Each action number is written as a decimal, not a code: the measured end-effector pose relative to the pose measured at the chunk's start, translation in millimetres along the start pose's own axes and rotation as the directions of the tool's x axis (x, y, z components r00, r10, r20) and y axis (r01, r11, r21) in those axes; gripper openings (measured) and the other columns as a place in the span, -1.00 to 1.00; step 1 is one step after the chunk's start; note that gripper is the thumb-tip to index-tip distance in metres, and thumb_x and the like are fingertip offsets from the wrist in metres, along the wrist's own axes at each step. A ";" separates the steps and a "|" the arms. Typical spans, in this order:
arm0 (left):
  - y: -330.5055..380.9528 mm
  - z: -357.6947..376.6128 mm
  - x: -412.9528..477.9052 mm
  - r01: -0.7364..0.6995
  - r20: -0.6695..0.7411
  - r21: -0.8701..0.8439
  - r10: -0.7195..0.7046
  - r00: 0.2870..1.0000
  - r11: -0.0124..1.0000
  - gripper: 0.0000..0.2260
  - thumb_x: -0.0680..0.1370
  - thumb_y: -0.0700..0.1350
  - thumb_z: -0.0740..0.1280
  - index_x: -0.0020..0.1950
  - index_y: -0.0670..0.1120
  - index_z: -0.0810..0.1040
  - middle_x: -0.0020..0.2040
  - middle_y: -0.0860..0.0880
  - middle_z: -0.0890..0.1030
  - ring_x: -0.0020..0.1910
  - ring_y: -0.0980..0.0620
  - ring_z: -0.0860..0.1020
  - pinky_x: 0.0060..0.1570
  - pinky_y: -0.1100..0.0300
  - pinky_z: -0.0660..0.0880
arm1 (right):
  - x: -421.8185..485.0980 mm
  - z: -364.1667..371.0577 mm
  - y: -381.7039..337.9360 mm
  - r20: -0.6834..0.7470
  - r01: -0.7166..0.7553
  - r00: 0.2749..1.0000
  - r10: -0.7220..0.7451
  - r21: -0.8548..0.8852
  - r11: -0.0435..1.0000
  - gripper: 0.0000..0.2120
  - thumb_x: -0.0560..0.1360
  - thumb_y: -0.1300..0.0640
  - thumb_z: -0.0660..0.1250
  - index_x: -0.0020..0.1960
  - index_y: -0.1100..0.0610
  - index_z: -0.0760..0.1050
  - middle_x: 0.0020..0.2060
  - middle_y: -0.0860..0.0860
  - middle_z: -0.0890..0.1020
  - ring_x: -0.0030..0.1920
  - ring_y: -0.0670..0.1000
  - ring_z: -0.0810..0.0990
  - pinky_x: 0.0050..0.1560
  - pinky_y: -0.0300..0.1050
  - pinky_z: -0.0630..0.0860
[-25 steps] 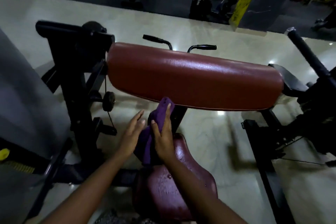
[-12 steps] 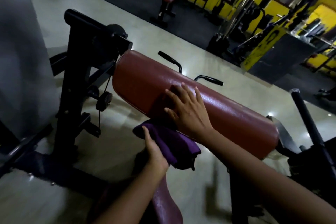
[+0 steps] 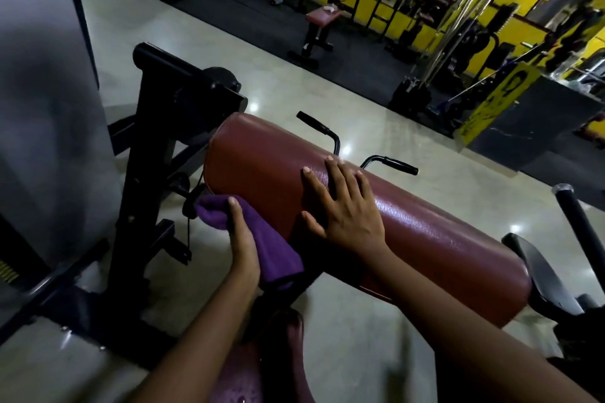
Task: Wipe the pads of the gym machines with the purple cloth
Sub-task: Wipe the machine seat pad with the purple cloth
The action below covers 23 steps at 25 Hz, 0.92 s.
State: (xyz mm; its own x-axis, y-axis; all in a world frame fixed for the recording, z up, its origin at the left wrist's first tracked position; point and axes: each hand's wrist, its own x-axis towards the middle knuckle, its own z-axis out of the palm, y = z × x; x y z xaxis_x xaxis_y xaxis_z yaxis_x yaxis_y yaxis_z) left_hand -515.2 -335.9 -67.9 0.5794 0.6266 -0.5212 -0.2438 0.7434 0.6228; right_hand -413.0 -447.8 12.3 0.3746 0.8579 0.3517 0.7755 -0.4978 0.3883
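Purple cloth (image 3: 258, 239) is gripped in the left hand (image 3: 244, 252), whose fingers (image 3: 233, 206) are curled shut around its folds, the cloth pressed against the near lower face of the long red-brown pad (image 3: 425, 239), toward the pad's left end. One end of the cloth pokes out past the fingertips toward the black upright frame (image 3: 144, 180); the other end hangs down below the heel of the hand, at the pad's lower edge. The right hand (image 3: 347, 209) lies flat on the top of the same pad, fingers (image 3: 334, 170) spread wide and holding nothing, palm down on the leather, just to the right of the cloth and apart from it. Both bare forearms reach in from the bottom edge of the view. Beyond the pad's far edge two black handles (image 3: 389, 163) stick up. A darker maroon seat (image 3: 239, 379) sits low between the forearms, wet-looking with small drops on it. To the pad's right end a grey bracket (image 3: 537, 268) carries it. The shiny pale floor (image 3: 294, 88) stretches beyond, and at its far side stand a small red bench (image 3: 322, 16) and other machines against yellow walls.
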 end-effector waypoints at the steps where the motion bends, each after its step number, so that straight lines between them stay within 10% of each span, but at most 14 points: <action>1: 16.7 -4.1 6.1 -0.044 -0.031 0.073 0.046 0.998 0.996 -0.18 0.36 0.46 0.18 0.44 -0.06 0.29 0.29 0.01 0.48 0.23 0.00 0.47 0.28 0.10 0.34 | 0.3 0.7 -0.5 -0.010 -0.003 1.000 0.003 0.005 1.000 -0.36 0.48 -0.27 0.04 0.49 -0.05 0.10 0.42 0.21 0.30 0.39 0.21 0.33 0.35 0.15 0.26; 10: 111.7 -20.6 43.2 -0.265 0.103 0.586 0.254 0.962 0.765 -0.63 0.45 0.23 0.30 -0.23 -0.09 0.47 -0.30 -0.11 0.56 -0.22 -0.12 0.56 -0.16 0.08 0.49 | 32.7 1.1 -34.4 -0.013 -0.209 0.978 0.210 0.071 0.975 -0.38 0.49 -0.33 -0.02 0.46 -0.06 0.17 0.35 0.14 0.43 0.32 0.18 0.43 0.29 0.17 0.35; 15: 160.1 16.6 68.9 -0.430 0.312 0.750 0.304 0.900 0.503 -0.53 0.49 0.23 0.28 0.21 -0.08 0.52 0.05 -0.13 0.62 0.05 -0.10 0.58 0.16 0.01 0.49 | 32.2 11.2 -35.9 -0.123 -0.222 0.967 0.223 0.023 0.975 -0.38 0.49 -0.32 0.03 0.46 -0.04 0.21 0.34 0.13 0.45 0.30 0.17 0.45 0.28 0.12 0.37; 23: 124.9 -8.2 57.7 -0.309 0.117 0.646 0.310 0.944 0.697 -0.45 0.44 0.29 0.28 0.19 -0.14 0.47 -0.06 -0.13 0.61 -0.10 -0.12 0.58 -0.11 0.12 0.52 | 34.9 16.2 -38.2 -0.228 -0.230 0.947 0.226 0.006 0.973 -0.38 0.49 -0.32 0.06 0.45 -0.05 0.24 0.32 0.13 0.47 0.29 0.17 0.46 0.26 0.10 0.39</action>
State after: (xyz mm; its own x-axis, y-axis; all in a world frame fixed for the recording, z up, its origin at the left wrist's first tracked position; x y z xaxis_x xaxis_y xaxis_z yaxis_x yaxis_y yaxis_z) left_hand -518.7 -205.0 -25.0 0.5625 0.7940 -0.2306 0.1536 0.1737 0.9728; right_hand -421.4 -396.8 -4.1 0.4138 0.6712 0.6150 0.6715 -0.6812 0.2916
